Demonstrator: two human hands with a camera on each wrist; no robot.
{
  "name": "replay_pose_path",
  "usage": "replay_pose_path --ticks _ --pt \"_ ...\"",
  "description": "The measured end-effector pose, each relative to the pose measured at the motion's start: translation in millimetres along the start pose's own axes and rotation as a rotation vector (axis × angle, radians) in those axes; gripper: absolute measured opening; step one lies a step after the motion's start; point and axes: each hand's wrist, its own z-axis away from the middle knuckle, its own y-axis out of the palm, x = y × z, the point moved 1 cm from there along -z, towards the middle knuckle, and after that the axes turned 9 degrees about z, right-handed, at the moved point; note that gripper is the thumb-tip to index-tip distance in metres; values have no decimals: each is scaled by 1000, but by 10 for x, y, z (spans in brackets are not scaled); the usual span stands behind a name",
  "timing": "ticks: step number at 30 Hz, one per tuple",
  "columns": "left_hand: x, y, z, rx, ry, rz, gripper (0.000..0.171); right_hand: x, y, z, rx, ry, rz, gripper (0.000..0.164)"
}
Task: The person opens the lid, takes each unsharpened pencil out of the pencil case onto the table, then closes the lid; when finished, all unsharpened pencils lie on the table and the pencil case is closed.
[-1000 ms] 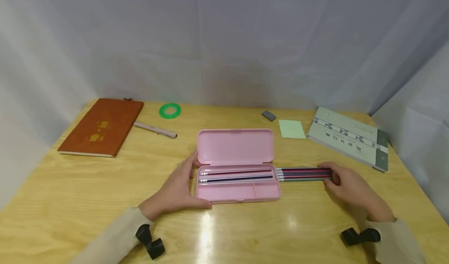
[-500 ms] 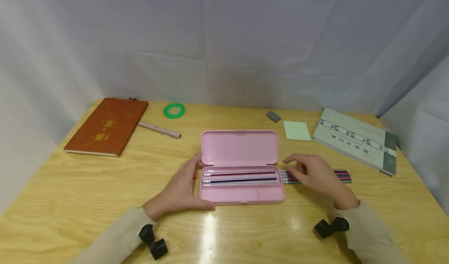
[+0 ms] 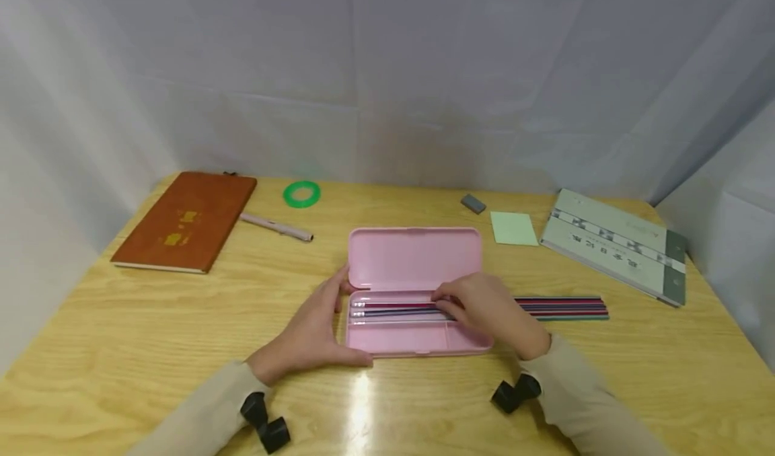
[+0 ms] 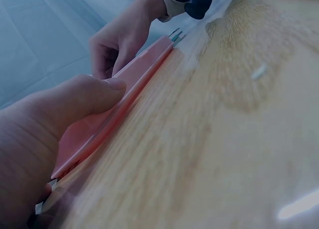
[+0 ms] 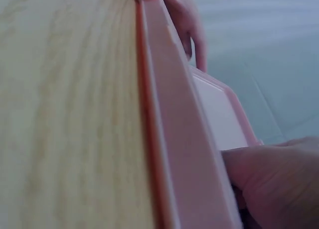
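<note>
An open pink pencil case [image 3: 414, 259] lies on the table with its lid tipped back. My left hand [image 3: 307, 328] grips its left end, thumb along the front side and fingers behind; the left wrist view shows the thumb [image 4: 107, 92] on the case wall. Inside the long compartment are striped pencils [image 3: 387, 311] with their metal ends to the left. My right hand [image 3: 493, 308] reaches over the right end, thumb and index finger pinching a dark pencil there. Several more pencils [image 3: 572, 308] lie side by side right of the case, partly hidden by the right hand.
Behind the case are a green ring [image 3: 301, 194], a grey eraser [image 3: 473, 204] and pale green sticky notes [image 3: 513, 228]. A brown notebook [image 3: 188, 220] and a pinkish pen [image 3: 276, 227] lie left, a grey-green book [image 3: 614, 244] right. A pale curtain [image 3: 412, 72] hangs behind the table.
My right hand has left the right ends of the pencil bundle and moved left over it into the case, onto a pencil there. The left hand stays on the case.
</note>
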Motion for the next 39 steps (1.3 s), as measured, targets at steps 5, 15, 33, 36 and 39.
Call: replay_pose_path --ticks 5,15,33,36,39 --pt "-4 6 -7 3 14 -5 140 65 34 -6 18 70 15 6" --pt "-17 23 5 7 15 -1 139 -75 -197 378 -81 207 0 6" --pt "4 -13 -16 7 29 -2 140 -982 -208 1759 -104 329 -228 18" --pt "3 -5 -23 5 25 1 140 -985 -196 1676 -125 308 -204 23" --pt "8 -6 -21 7 20 0 140 -955 -179 1552 -132 293 -200 26"
